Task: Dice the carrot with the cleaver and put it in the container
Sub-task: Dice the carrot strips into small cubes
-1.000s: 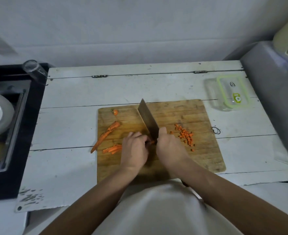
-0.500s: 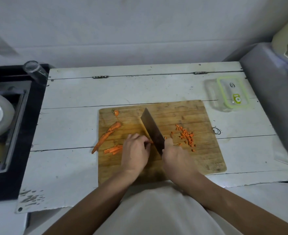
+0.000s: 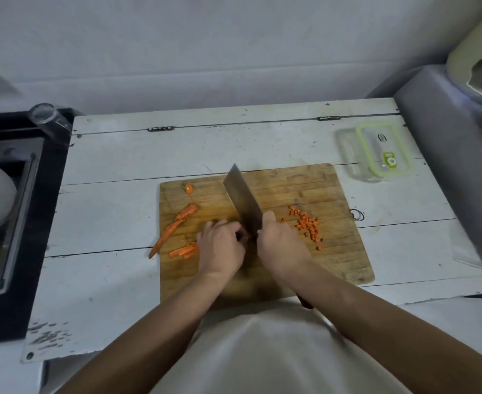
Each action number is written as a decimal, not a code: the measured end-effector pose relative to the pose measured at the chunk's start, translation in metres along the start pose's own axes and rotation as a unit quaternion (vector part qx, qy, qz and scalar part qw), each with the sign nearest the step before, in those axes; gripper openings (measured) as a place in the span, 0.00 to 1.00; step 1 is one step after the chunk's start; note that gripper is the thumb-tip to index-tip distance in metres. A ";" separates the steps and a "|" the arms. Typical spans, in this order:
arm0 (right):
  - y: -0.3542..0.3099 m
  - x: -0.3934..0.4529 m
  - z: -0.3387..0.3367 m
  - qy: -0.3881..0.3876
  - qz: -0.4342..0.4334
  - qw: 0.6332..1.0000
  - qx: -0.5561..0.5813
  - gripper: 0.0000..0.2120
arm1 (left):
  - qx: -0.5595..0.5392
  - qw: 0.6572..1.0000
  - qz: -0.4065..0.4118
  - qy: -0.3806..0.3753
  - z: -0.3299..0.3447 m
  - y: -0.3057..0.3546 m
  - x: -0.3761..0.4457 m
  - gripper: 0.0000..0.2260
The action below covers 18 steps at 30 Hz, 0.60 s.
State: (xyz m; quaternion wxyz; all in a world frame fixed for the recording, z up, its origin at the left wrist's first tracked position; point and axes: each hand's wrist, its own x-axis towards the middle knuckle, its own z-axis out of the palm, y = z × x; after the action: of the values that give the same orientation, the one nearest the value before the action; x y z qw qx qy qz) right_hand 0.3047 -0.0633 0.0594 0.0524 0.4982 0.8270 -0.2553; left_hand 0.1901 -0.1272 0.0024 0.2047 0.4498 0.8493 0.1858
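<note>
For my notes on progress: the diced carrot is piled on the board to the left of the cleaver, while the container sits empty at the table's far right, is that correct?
Not quite: the head view shows the diced carrot on the board to the right of the cleaver, beyond the right hand; uncut strips lie on the left. The container does sit empty at the far right.

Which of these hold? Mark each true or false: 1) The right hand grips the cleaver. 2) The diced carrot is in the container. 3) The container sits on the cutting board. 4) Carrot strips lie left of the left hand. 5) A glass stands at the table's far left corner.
1) True: the right hand grips the cleaver.
2) False: the diced carrot lies on the board.
3) False: the container sits on the table, beyond the board's far right corner.
4) True: the strips lie left of the left hand.
5) True: the glass is there.
</note>
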 end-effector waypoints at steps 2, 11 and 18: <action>0.014 -0.004 -0.008 0.017 0.010 0.999 0.026 0.03 | -0.003 1.000 -0.003 -0.008 -0.002 0.002 0.000 0.04; 0.021 -0.037 -0.009 -0.041 -0.035 0.998 -0.016 0.03 | -0.023 1.000 0.008 0.002 -0.042 -0.032 -0.009 0.11; 0.029 -0.026 0.001 -0.021 -0.016 0.998 -0.049 0.05 | 0.048 0.998 0.050 -0.008 -0.048 -0.056 -0.022 0.14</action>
State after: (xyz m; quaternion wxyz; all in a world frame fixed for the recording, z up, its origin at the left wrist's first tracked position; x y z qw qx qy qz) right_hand 0.3423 -0.0736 0.0563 0.0900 0.4765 0.8449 -0.2258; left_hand 0.1382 -0.1813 0.0191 0.1798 0.5025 0.8321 0.1509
